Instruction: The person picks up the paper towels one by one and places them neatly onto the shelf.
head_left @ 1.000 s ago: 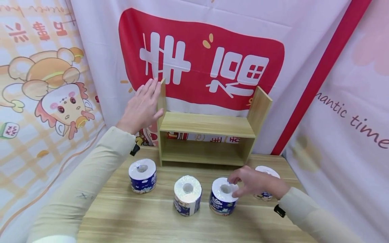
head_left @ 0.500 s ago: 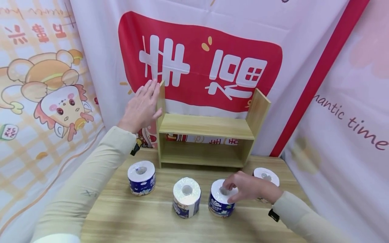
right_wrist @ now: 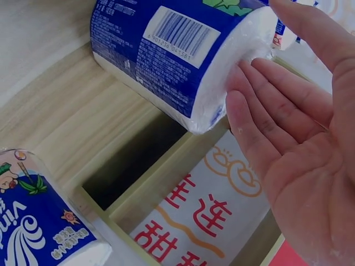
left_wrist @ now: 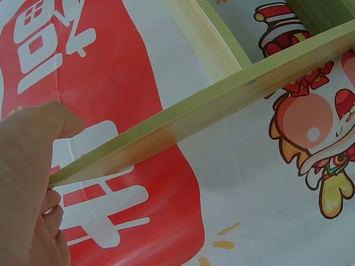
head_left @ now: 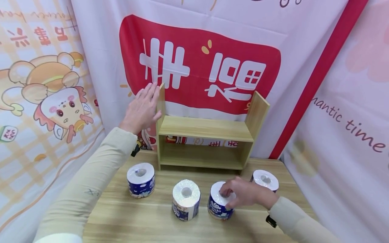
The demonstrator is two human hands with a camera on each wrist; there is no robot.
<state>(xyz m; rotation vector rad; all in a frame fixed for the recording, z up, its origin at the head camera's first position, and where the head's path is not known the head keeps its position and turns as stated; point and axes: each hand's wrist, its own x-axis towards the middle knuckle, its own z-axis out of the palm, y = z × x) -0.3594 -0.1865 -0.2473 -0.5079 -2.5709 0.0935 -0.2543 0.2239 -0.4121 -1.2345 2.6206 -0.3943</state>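
My left hand [head_left: 143, 109] rests at the top of the left side panel of a small wooden shelf [head_left: 206, 128], fingers pointing up and thumb apart. The left wrist view shows that panel [left_wrist: 194, 111] running between thumb and fingers. In the head view my right hand [head_left: 247, 192] is at the top of a blue-and-white toilet roll [head_left: 217, 209] standing on the table. Its fingers dip into the core hole and its thumb lies at the rim. In the right wrist view the fingertips meet the roll's white end [right_wrist: 213, 102]; the hidden fingertips' depth is unclear.
Two wrapped rolls, one at far left [head_left: 141, 185] and one at centre [head_left: 186, 202], stand left of the gripped one. Another [head_left: 267, 180] stands behind the right hand. The wooden table [head_left: 152, 219] ends against printed cloth walls [head_left: 334, 111].
My right hand has moved left and down, its fingers entering the roll's core hole and its thumb reaching the rim. The left hand stays at the shelf panel. The view has tilted up slightly.
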